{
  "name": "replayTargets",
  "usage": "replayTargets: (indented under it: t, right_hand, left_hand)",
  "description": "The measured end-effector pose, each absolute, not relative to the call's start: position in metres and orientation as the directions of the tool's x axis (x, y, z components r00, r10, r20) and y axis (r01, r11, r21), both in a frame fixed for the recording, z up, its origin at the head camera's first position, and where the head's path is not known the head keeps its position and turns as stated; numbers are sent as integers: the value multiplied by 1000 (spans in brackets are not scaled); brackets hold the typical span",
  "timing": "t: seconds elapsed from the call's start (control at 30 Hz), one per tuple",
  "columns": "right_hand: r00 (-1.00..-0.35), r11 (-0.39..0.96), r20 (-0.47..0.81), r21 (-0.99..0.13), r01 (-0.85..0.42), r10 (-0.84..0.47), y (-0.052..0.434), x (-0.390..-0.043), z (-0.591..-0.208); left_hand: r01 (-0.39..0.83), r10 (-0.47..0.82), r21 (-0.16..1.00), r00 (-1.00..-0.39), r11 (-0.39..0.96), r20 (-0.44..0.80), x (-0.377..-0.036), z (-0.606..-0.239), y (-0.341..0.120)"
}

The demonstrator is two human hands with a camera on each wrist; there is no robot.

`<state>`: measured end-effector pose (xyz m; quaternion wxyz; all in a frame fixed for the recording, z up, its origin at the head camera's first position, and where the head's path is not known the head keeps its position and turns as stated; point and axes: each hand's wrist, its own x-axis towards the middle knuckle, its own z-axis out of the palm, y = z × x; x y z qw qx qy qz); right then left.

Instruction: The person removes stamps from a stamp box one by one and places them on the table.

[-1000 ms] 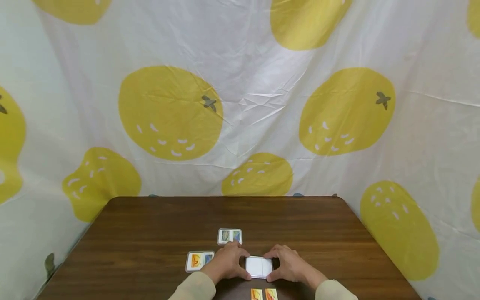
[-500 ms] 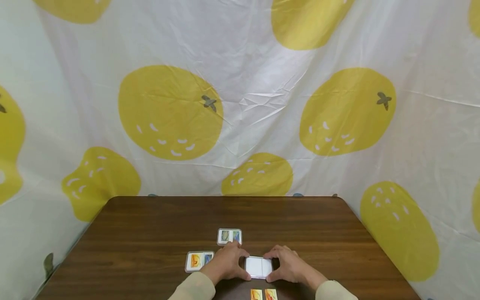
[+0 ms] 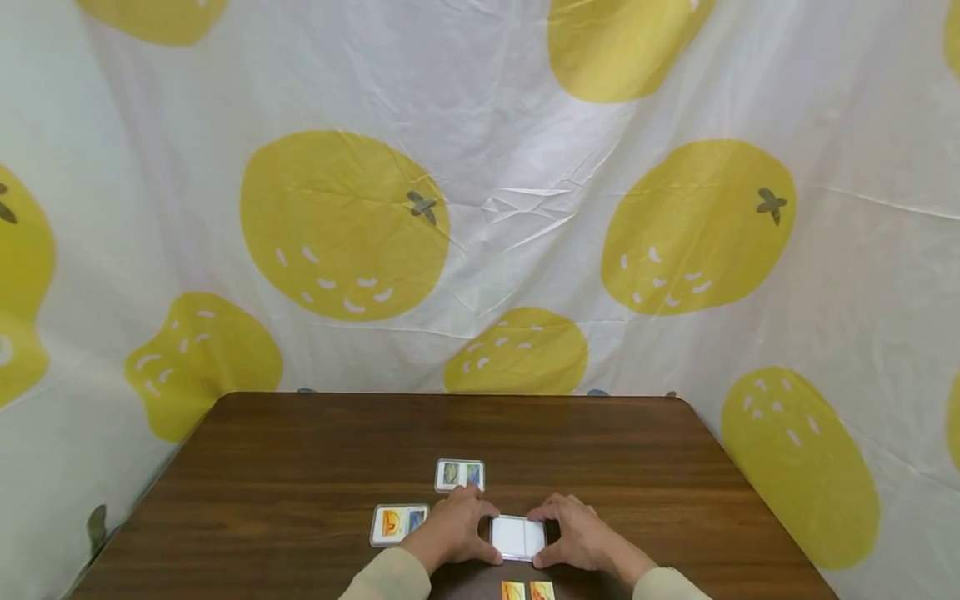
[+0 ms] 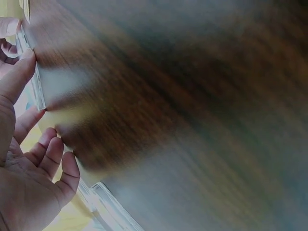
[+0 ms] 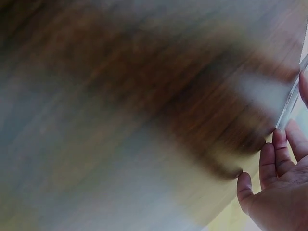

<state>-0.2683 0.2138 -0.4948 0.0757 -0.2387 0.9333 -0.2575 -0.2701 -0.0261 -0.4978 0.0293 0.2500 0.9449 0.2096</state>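
Note:
A flat clear plastic case (image 3: 517,537) with a white, line-divided insert lies on the table between both hands. My left hand (image 3: 459,527) holds its left side, thumb at the near corner and index finger at the far one. Opposite, my right hand (image 3: 576,533) grips the right side in the same way. The left wrist view shows the case edge (image 4: 36,77) between thumb and fingers, the other fingers curved above the wood. From the right wrist, the case's clear edge (image 5: 286,108) appears at the fingertips. Two small orange-yellow picture cards (image 3: 513,591) lie just nearer the body.
Beyond my left hand lies a similar case (image 3: 462,482) with two small pictures in it. Another filled case (image 3: 378,527) sits left, partly behind the left wrist. The dark wooden table (image 3: 315,450) ends at a fruit-patterned cloth (image 3: 517,267).

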Motion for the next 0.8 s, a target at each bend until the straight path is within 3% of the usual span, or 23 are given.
replayTargets:
  t: [0.8]
  right_hand:
    - [-854,769,-25,-448,-456,-520,210,-269,-494]
  left_hand:
    - [470,490,343,-871,813,32,-270,-496,-24]
